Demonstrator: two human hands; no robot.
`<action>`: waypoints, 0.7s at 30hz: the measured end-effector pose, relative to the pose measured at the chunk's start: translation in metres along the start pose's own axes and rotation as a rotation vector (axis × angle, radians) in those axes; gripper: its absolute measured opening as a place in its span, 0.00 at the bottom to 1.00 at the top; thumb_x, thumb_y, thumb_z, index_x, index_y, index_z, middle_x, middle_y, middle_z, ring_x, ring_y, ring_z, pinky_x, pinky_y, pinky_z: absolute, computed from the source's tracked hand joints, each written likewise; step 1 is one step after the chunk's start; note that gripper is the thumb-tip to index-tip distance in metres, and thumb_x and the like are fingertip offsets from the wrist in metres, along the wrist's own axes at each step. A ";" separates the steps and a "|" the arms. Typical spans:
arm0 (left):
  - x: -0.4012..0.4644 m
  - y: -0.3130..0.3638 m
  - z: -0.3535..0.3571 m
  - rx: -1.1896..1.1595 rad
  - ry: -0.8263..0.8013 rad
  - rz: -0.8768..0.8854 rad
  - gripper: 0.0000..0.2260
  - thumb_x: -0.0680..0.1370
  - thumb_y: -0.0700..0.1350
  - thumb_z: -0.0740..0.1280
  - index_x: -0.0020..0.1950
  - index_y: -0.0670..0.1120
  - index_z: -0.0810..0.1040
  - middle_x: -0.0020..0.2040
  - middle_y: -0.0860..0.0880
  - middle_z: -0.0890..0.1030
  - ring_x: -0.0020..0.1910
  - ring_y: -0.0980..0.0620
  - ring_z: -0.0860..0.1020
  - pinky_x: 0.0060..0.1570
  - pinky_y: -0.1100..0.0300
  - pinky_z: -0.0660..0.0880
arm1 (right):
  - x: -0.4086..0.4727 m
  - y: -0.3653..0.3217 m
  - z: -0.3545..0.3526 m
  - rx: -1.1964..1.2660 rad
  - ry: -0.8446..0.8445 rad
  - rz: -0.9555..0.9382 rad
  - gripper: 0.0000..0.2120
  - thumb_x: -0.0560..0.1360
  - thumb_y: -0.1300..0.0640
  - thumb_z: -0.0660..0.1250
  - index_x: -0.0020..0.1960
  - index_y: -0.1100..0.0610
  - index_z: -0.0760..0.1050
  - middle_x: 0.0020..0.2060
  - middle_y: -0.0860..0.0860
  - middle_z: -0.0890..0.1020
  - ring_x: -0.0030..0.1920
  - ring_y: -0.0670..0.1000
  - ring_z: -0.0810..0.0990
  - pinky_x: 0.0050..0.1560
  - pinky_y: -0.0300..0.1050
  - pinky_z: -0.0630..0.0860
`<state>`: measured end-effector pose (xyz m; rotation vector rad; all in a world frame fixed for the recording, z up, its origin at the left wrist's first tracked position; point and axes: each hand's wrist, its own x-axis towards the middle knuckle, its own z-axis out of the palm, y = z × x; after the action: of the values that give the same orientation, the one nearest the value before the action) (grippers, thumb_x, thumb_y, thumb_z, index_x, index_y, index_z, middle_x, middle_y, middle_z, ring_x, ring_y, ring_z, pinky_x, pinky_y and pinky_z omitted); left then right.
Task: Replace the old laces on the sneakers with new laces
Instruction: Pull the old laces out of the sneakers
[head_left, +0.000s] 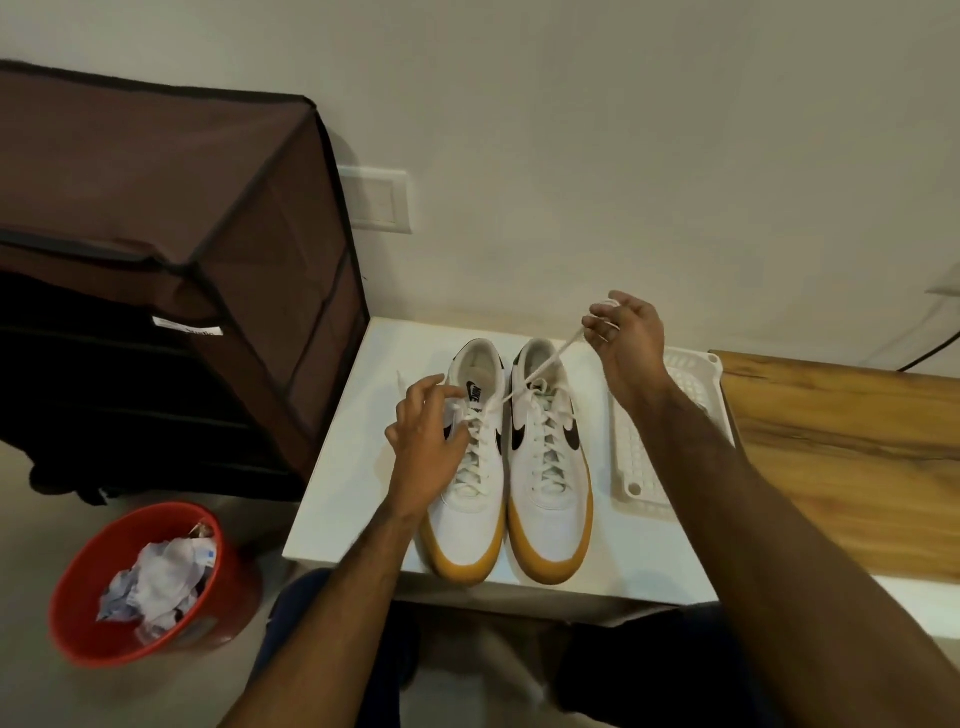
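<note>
Two white sneakers with black swooshes and tan soles stand side by side on a white table (353, 467), toes toward me. My left hand (423, 441) grips the left sneaker (470, 483) at its upper eyelets. My right hand (626, 332) is raised behind the right sneaker (550, 457) and pinches the end of a white lace (545, 369). That lace runs taut from the left sneaker's top eyelets, across the right sneaker's collar, up to my fingers. Another loose lace end (400, 382) lies on the table left of the left sneaker.
A white perforated plastic tray (644, 457) lies right of the sneakers, partly under my right forearm. A wooden bench (841, 457) stretches to the right. A brown fabric shoe rack (171, 249) stands at left, and a red bin (150, 582) with crumpled paper sits on the floor.
</note>
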<state>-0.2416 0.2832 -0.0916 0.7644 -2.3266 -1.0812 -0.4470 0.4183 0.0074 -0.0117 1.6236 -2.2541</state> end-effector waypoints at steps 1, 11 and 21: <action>0.000 -0.001 -0.001 0.004 -0.016 0.001 0.16 0.78 0.44 0.71 0.63 0.56 0.76 0.71 0.56 0.67 0.69 0.54 0.66 0.65 0.52 0.58 | 0.004 0.001 -0.006 -0.086 -0.005 -0.007 0.14 0.80 0.69 0.61 0.66 0.62 0.69 0.51 0.59 0.80 0.44 0.54 0.82 0.46 0.44 0.81; -0.004 0.003 -0.006 0.139 0.014 0.095 0.08 0.79 0.49 0.71 0.57 0.52 0.78 0.60 0.52 0.74 0.59 0.54 0.73 0.60 0.59 0.59 | -0.060 0.063 -0.004 -1.307 -0.232 -0.537 0.10 0.75 0.58 0.69 0.56 0.51 0.80 0.56 0.49 0.74 0.57 0.53 0.74 0.57 0.52 0.74; 0.000 -0.004 -0.004 0.025 -0.018 0.056 0.14 0.79 0.48 0.72 0.62 0.51 0.75 0.60 0.54 0.75 0.56 0.51 0.79 0.61 0.57 0.69 | -0.082 0.104 0.020 -1.261 -0.407 -0.551 0.11 0.76 0.48 0.71 0.57 0.50 0.79 0.43 0.47 0.81 0.50 0.50 0.77 0.51 0.49 0.76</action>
<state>-0.2382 0.2790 -0.0920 0.6967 -2.3663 -1.0415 -0.3363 0.3955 -0.0644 -1.2306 2.6332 -0.9629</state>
